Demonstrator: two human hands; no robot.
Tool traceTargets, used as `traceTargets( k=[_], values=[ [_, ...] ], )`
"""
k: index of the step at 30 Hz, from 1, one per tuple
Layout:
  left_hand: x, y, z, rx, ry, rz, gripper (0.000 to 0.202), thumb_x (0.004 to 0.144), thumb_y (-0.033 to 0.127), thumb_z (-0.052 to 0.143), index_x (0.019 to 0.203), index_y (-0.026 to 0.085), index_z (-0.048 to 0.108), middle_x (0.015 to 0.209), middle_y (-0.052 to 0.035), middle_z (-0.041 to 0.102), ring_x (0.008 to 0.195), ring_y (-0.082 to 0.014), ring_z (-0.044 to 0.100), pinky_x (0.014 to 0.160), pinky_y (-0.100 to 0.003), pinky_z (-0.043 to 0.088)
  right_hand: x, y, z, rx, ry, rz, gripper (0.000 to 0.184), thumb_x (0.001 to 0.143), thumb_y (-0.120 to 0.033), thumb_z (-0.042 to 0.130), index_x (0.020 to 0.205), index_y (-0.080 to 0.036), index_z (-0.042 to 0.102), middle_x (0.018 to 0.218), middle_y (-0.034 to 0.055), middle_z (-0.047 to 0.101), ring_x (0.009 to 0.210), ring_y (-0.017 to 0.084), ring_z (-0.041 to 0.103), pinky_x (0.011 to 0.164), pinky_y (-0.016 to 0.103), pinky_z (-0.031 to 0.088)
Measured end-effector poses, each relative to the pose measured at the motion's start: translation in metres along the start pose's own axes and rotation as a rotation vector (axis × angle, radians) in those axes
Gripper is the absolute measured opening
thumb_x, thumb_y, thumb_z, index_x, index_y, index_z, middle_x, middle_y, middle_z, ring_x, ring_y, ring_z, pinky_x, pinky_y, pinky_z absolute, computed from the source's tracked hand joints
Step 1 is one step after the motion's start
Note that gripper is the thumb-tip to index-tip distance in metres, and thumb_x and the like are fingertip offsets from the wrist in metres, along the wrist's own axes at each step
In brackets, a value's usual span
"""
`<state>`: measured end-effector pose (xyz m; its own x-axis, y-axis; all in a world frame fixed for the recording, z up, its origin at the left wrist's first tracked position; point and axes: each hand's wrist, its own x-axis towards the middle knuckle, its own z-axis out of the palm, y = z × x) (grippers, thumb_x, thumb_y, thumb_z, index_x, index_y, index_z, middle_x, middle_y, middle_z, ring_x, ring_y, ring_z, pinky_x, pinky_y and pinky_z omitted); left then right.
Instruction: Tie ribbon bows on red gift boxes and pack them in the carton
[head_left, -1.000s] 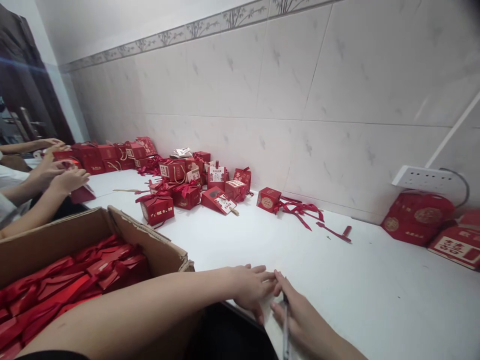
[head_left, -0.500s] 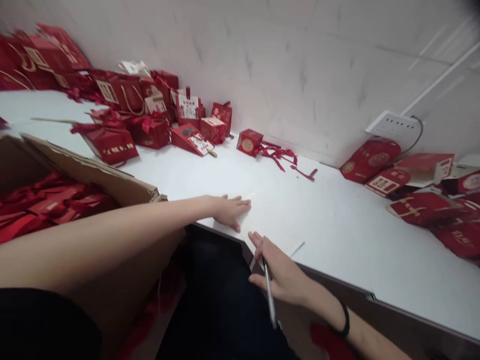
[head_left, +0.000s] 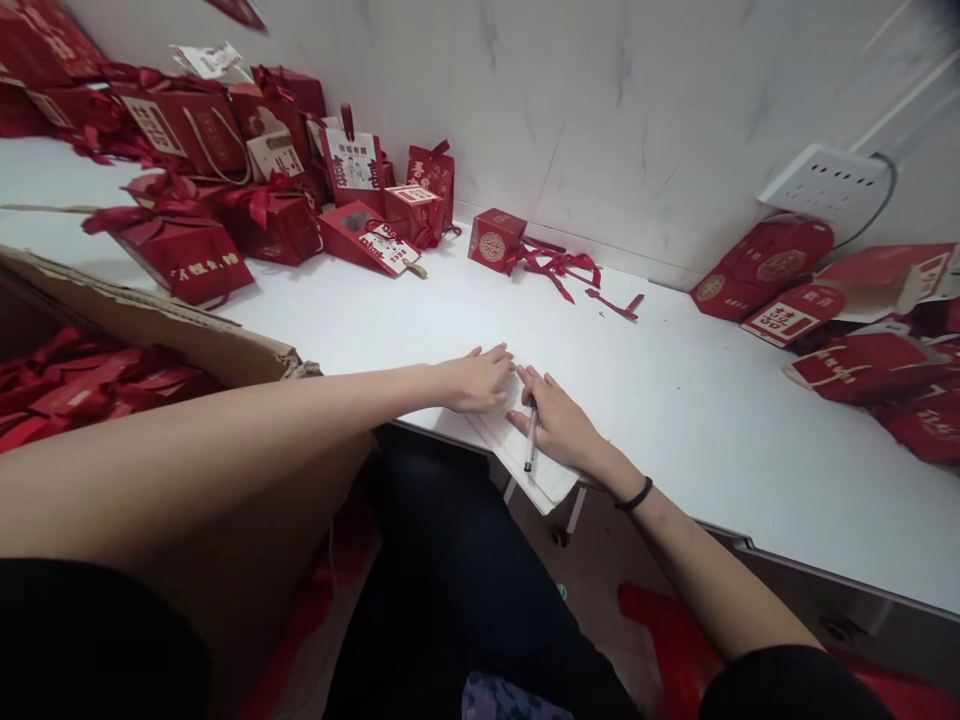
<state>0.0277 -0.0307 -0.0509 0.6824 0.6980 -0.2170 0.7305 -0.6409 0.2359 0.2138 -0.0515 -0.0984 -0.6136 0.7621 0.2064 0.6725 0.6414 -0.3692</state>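
Observation:
My left hand [head_left: 478,382] lies flat on the upper part of a white paper pad [head_left: 553,488], its fingers stretched out and holding nothing. The pad rests at the front of the white table, and its lower corner sticks out past the edge. My right hand [head_left: 561,428] is on the right side of the pad, close to the left one. A pen [head_left: 531,442] with a clear barrel is held in it by the thumb and fingers, tip end pointing down toward me. Both hands cover the pad's upper part, and any writing on it is too faint to make out.
Red gift boxes [head_left: 281,222] with ribbons crowd the back left. One small red box [head_left: 496,240] and loose ribbon [head_left: 559,268] lie behind the hands. An open cardboard box [head_left: 225,345] stands left. More red packaging [head_left: 780,262] sits right, beneath a power strip [head_left: 825,183].
My right hand has moved up beside the left one, carrying the pen onto the pad. The left hand stays flat on the paper. The view has shifted slightly.

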Motion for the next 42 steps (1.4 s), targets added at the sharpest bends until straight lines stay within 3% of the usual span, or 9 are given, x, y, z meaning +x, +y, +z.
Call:
traceTargets(
  k=[5, 12, 21, 25, 29, 32, 35, 39, 42],
  values=[
    [0.023, -0.003, 0.024, -0.002, 0.166, -0.016, 0.054, 0.088, 0.029, 0.022, 0.137, 0.007, 0.017, 0.146, -0.0110, 0.021, 0.135, -0.0187, 0.013, 0.110, -0.045, 0.007, 0.000, -0.001, -0.004, -0.017, 0.026, 0.009, 0.059, 0.085, -0.037, 0.044, 0.133, -0.010, 0.025, 0.094, 0.0089, 0.055, 0.102, 0.027, 0.052, 0.103, 0.052, 0.026],
    [0.029, -0.006, 0.029, 0.015, 0.162, -0.083, 0.055, 0.088, 0.035, 0.020, 0.139, 0.013, 0.018, 0.147, -0.0039, 0.020, 0.135, -0.0167, 0.014, 0.110, -0.044, 0.011, -0.004, 0.000, 0.000, -0.030, 0.020, 0.018, 0.060, 0.086, -0.038, 0.043, 0.134, -0.007, 0.024, 0.111, 0.0149, 0.053, 0.122, 0.028, 0.036, 0.105, 0.049, 0.024],
    [0.019, 0.002, 0.025, 0.070, 0.144, -0.115, 0.055, 0.088, 0.037, 0.022, 0.139, 0.015, 0.019, 0.146, -0.0061, 0.020, 0.135, -0.0202, 0.017, 0.108, -0.050, 0.012, -0.084, -0.012, -0.014, 0.165, 0.017, 0.078, 0.060, 0.086, -0.038, 0.044, 0.136, -0.014, 0.022, 0.102, 0.0127, 0.056, 0.118, 0.028, 0.041, 0.100, 0.051, 0.032],
    [0.008, -0.006, 0.012, 0.156, 0.134, -0.109, 0.059, 0.088, 0.048, 0.027, 0.138, 0.018, 0.023, 0.147, -0.0065, 0.020, 0.136, -0.0236, 0.013, 0.109, -0.050, 0.010, -0.094, 0.015, -0.030, 0.363, 0.044, 0.189, 0.033, 0.091, -0.044, 0.031, 0.113, -0.021, 0.040, 0.123, 0.0134, 0.050, 0.115, 0.025, 0.046, 0.094, 0.042, 0.041],
    [-0.017, -0.023, -0.010, 0.243, 0.106, -0.182, 0.059, 0.087, 0.046, 0.033, 0.136, 0.015, 0.027, 0.148, -0.0106, 0.014, 0.136, -0.0255, 0.008, 0.109, -0.050, 0.011, -0.070, 0.062, -0.045, 0.066, 0.368, 0.267, 0.040, 0.085, -0.052, 0.034, 0.105, -0.018, 0.039, 0.100, 0.0144, 0.058, 0.085, 0.027, 0.059, 0.073, 0.042, 0.050],
    [-0.038, -0.031, -0.023, 0.269, 0.006, -0.265, 0.058, 0.084, 0.037, 0.042, 0.135, 0.013, 0.029, 0.147, -0.0140, 0.012, 0.136, -0.0281, 0.007, 0.107, -0.052, 0.016, -0.044, 0.091, -0.051, -0.138, 0.330, 0.181, 0.029, 0.084, -0.046, 0.037, 0.086, -0.018, 0.045, 0.082, 0.0106, 0.057, 0.071, 0.024, 0.057, 0.064, 0.038, 0.049],
    [-0.050, -0.031, -0.028, 0.205, -0.073, -0.310, 0.057, 0.083, 0.037, 0.043, 0.133, 0.014, 0.030, 0.147, -0.0169, 0.011, 0.135, -0.0306, 0.009, 0.103, -0.053, 0.023, -0.017, 0.108, -0.055, -0.234, 0.202, 0.016, 0.019, 0.083, -0.025, 0.036, 0.090, -0.017, 0.051, 0.091, 0.0125, 0.058, 0.085, 0.025, 0.058, 0.072, 0.037, 0.048],
    [-0.051, -0.024, -0.024, 0.117, -0.145, -0.268, 0.055, 0.079, 0.038, 0.045, 0.128, 0.015, 0.037, 0.141, -0.0175, 0.029, 0.130, -0.0324, 0.026, 0.097, -0.050, 0.034, 0.027, 0.104, -0.066, -0.371, 0.107, -0.032, 0.037, 0.076, -0.006, 0.036, 0.108, -0.016, 0.052, 0.105, 0.0140, 0.057, 0.098, 0.026, 0.055, 0.078, 0.039, 0.047],
    [-0.046, -0.018, -0.023, 0.098, -0.171, -0.268, 0.052, 0.076, 0.035, 0.047, 0.124, 0.015, 0.043, 0.129, -0.0162, 0.045, 0.117, -0.0306, 0.044, 0.090, -0.045, 0.043, 0.071, 0.073, -0.074, -0.413, 0.095, -0.120, 0.031, 0.079, -0.006, 0.041, 0.107, -0.013, 0.054, 0.106, 0.0145, 0.055, 0.096, 0.025, 0.054, 0.078, 0.038, 0.046]
  ],
)
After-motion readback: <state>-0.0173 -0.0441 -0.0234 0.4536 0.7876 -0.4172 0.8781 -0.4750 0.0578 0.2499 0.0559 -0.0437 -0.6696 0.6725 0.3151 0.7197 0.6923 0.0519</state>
